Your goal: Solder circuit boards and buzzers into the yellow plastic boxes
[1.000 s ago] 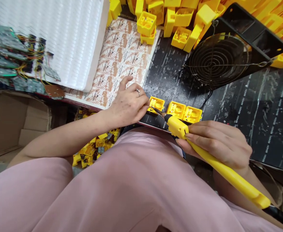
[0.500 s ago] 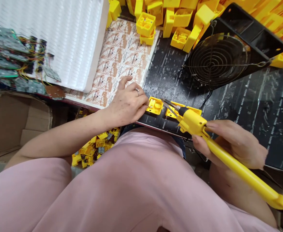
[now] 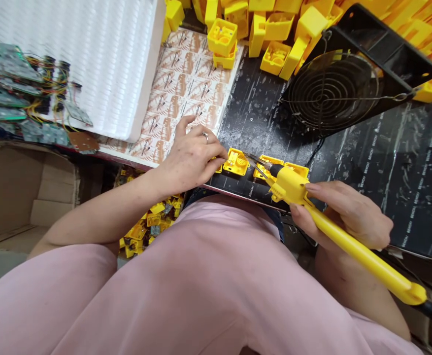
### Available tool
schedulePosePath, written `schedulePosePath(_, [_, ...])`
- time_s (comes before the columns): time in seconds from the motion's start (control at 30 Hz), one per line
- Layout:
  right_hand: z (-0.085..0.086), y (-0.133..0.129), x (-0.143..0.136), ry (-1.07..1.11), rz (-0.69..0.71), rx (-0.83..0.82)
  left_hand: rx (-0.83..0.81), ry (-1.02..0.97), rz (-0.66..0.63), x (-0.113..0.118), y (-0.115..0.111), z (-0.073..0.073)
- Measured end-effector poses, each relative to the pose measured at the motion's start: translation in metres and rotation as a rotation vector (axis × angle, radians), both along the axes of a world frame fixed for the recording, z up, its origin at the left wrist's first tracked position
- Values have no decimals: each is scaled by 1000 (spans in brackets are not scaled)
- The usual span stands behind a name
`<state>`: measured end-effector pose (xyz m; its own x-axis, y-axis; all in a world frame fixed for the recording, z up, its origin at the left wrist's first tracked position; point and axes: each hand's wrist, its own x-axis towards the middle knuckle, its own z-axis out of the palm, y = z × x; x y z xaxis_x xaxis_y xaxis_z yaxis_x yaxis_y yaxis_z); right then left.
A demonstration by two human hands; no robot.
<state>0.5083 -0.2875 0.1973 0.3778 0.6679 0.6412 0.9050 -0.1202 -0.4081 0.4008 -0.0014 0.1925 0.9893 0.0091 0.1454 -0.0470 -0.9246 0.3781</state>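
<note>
Several small yellow open housings lie in a row along the near edge of the black mat. One yellow housing [image 3: 236, 161] sits right of my left hand [image 3: 197, 155], whose thumb and index fingertips come together at its left side; what they pinch is too small to make out. Another housing shows partly beneath those fingers. My right hand [image 3: 343, 214] is closed around a yellow soldering tool [image 3: 356, 246] with a metal tip and a thin guide. The tip points at the right side of the first housing. Two more housings [image 3: 296, 170] lie partly behind the tool.
A black fan [image 3: 322, 98] stands on the black mat [image 3: 393, 162]. Yellow housings [image 3: 278, 56] are heaped at the back. A white foam tray [image 3: 108, 64] with wired circuit boards [image 3: 9, 84] is at left, above a cardboard box [image 3: 53, 187].
My left hand has shifted slightly left, uncovering part of a housing beneath its fingers. My right hand and the soldering tool have moved a little left.
</note>
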Motion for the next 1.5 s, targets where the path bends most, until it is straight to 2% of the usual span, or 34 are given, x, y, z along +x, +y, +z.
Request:
schedulePosePath(0.17, [-11, -4, -5, 60, -74, 76, -35, 26, 56, 4, 2, 1])
schedulePosePath(0.27, [-19, -5, -10, 111, -143, 147, 29, 30, 60, 13, 1, 0])
schedulePosePath(0.37, [-22, -5, -12, 119, -186, 130, 92, 23, 36, 21, -1, -2])
schedulePosePath(0.6, [-13, 5, -14, 169, -36, 162, 172, 65, -42, 30, -2, 6])
schedulePosePath(0.77, [-5, 17, -15, 103, -57, 110, 233, 181, -101, 40, 0, 13])
schedulePosePath(1.0, [3, 17, -10, 10, 73, 2, 218, 212, -148, 50, 1, 13])
schedulePosePath(1.07, [6, 14, -9, 29, 69, -10, 195, 201, -152, 51, 2, 13])
schedulePosePath(1.2, [12, 8, -10, 93, -50, 17, 154, 203, -157, 52, 3, 14])
schedulePosePath(1.37, [12, 9, -13, 107, -68, 16, 217, 215, -183, 51, 3, 19])
schedulePosePath(1.5, [8, 9, -15, 124, -95, 23, 248, 206, -180, 51, 2, 18])
